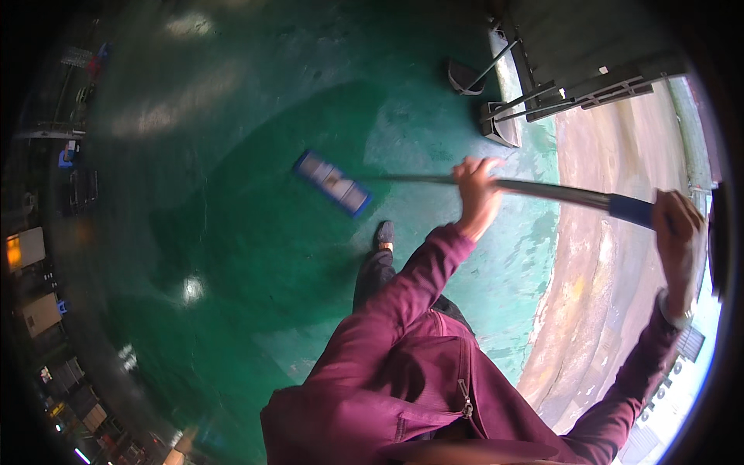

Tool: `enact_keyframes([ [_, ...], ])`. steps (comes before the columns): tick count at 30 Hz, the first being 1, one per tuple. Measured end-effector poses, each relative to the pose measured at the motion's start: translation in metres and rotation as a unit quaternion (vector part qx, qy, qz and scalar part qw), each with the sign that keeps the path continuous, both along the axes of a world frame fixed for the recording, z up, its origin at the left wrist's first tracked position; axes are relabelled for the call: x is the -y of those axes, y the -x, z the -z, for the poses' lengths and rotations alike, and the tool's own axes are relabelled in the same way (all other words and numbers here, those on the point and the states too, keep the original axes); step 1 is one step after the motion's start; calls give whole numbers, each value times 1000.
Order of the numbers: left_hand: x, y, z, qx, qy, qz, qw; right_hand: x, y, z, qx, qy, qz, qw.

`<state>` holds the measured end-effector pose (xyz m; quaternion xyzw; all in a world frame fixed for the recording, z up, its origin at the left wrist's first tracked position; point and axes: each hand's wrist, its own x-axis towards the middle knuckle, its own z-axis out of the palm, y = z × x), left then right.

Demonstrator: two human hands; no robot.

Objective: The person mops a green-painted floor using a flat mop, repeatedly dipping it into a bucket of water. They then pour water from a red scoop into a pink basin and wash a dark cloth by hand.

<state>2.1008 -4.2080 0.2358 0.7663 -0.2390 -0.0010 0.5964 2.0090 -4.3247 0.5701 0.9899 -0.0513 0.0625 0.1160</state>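
Observation:
A flat mop lies across the view, with its blue-edged rectangular head (333,184) low over or on the green floor (256,256); contact is hard to tell. Its metal pole (550,191) runs right to a blue grip (631,210). My left hand (479,194) is closed around the middle of the pole, slightly smeared by motion. At the pole's far right end, my right hand (679,225) wraps the blue grip. A dark, wet-looking patch spreads around the mop head. One of my shoes (385,234) shows just below the pole.
A long-handled dustpan (465,78) and a boxy second dustpan (500,132) stand at the upper right, by a dark panel (601,39). Worn, brownish ground (583,287) borders the green floor on the right. Cartons (42,315) and shelves line the far left.

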Motion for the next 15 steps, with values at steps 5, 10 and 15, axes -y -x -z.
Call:
enact_keyframes([
  [5,121,-73,-1,-2,140,69,988,62,-19,2,35,85,2,996],
  [10,192,-119,9,-108,-92,188,972,194,-32,30,60,3,8,998],
  [15,229,-129,-12,-71,-76,162,981,343,-59,-14,-9,-19,111,994],
])
